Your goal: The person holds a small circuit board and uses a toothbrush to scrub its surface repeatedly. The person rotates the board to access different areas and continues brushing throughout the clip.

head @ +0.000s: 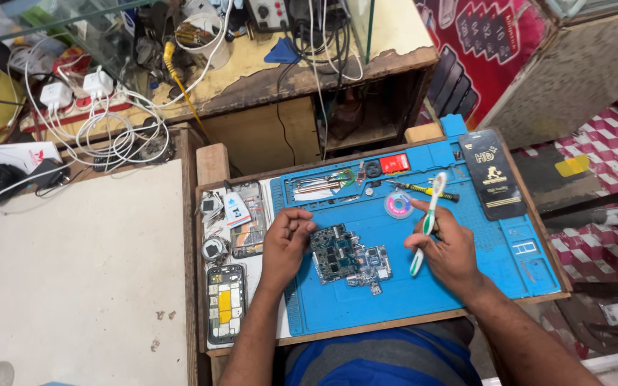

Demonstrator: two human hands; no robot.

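Head view: the left hand [285,243] has its fingers curled loosely, grasping nothing, tips touching the left edge of the circuit board [348,257]. The board lies flat in the middle of the blue mat [481,264] on the bench, its long axis running left to right. The right hand [448,246] grips a toothbrush [429,214], bristles pointing far. Brushing probably goes best with light strokes while the board is pinned.

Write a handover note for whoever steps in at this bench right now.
Left hand: loosely curled, fingertips at the left edge of the circuit board, holding nothing visible.
Right hand: gripping a toothbrush, bristle end up, clear of the board.
Board lies bare on the blue mat. Opened phone parts sit on the mat's left; solder wick and tweezers at the top.
Done: phone opened, board out. Whether brushing has happened cannot be told.
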